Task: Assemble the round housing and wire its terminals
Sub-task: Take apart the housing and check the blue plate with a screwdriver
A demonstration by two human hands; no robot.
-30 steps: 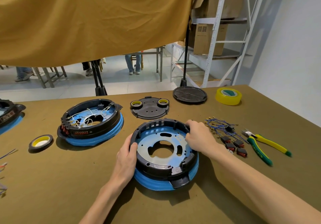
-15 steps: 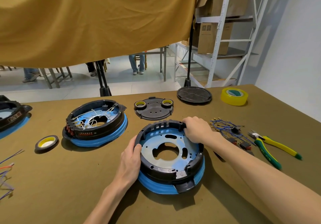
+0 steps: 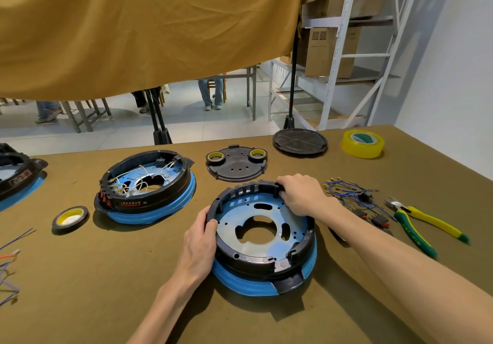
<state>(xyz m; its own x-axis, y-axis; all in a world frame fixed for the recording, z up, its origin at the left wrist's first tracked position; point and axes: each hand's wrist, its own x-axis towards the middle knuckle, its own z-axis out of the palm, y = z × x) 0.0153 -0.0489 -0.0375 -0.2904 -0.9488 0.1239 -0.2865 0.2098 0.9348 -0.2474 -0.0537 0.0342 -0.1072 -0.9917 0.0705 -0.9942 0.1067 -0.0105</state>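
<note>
Round housing (image 3: 262,239) between both hands, fingers (image 3: 280,186) seemingly over its rim.

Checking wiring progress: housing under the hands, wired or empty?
Empty. The held housing shows a bare blue plate, no wires inside; the wire bundle lies beside it.

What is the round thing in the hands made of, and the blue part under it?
Black ring: looks like moulded plastic, matte, with slots and ribs. Inner plate: probably sheet metal, flat with punched holes and a bluish sheen. Blue band: maybe rubber or soft plastic, smooth; hard to tell.
</note>
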